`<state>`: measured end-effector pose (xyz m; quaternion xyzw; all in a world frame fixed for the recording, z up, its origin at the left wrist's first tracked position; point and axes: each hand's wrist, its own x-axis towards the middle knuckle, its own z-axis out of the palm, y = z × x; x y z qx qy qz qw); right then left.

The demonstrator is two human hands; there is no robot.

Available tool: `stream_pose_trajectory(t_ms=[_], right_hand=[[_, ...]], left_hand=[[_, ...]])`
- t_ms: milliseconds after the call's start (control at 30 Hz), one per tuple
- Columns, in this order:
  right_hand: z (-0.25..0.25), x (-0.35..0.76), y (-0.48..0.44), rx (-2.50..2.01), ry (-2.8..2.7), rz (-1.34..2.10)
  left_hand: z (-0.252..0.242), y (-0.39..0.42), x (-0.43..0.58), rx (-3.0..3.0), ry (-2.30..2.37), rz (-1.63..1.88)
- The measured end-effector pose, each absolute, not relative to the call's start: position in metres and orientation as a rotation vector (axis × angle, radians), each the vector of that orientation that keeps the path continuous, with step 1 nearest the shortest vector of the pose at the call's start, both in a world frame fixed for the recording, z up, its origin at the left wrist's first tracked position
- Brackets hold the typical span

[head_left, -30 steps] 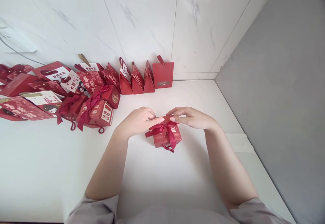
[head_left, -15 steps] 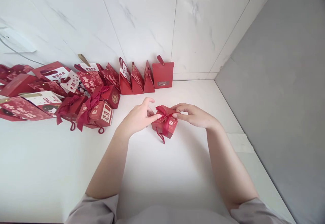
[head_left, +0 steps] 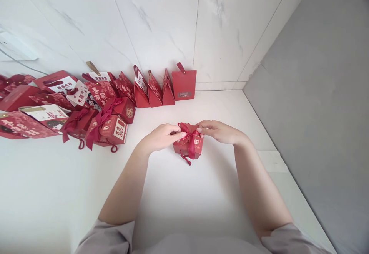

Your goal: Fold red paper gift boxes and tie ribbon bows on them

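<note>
A small red gift box (head_left: 187,148) stands on the white table between my hands, with a red ribbon (head_left: 191,146) tied in a bow on top and a twisted red cord hanging at its front. My left hand (head_left: 163,136) pinches the left part of the bow between thumb and fingers. On the other side, my right hand (head_left: 216,130) has its thumb and index finger closed on the bow's right part. Parts of the fingertips are hidden by ribbon.
Red boxes with ribbons (head_left: 108,129) and patterned gift boxes (head_left: 31,123) crowd the left. Several upright red packages (head_left: 183,85) line the tiled wall (head_left: 161,23). A grey panel (head_left: 323,92) borders the white table (head_left: 184,196) on the right.
My left fingers have closed from a spread pose onto the bow's left part. The box has turned slightly, and its cord has shifted a little to the right.
</note>
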<state>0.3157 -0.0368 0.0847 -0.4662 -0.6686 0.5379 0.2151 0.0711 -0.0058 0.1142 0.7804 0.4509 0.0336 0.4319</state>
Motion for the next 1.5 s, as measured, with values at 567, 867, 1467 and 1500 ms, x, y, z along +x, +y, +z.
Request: stream_pose_trajectory(t_ms=[567,867,1467,1500], right_hand=[[0.0851,0.3176,-0.0364,-1.219,-1.922,1.239],[0.0867,0.3121,-0.0373,-1.267,-1.898,1.025],[0.0842,0.3149,-0.0378,-1.131,-1.952,1.197],[0.0843,0.3148,-0.0379,-1.110,-1.943,1.226]], left_hand=[[0.1121,-0.0042,0.0701,1.983,1.128,-0.030],[0.1152,0.0000,0.0658,1.914,1.051,-0.054],[0.1160,-0.0018,0.0668,1.915,1.050,-0.061],[0.1158,-0.0019,0.0673,1.923,1.046,-0.064]])
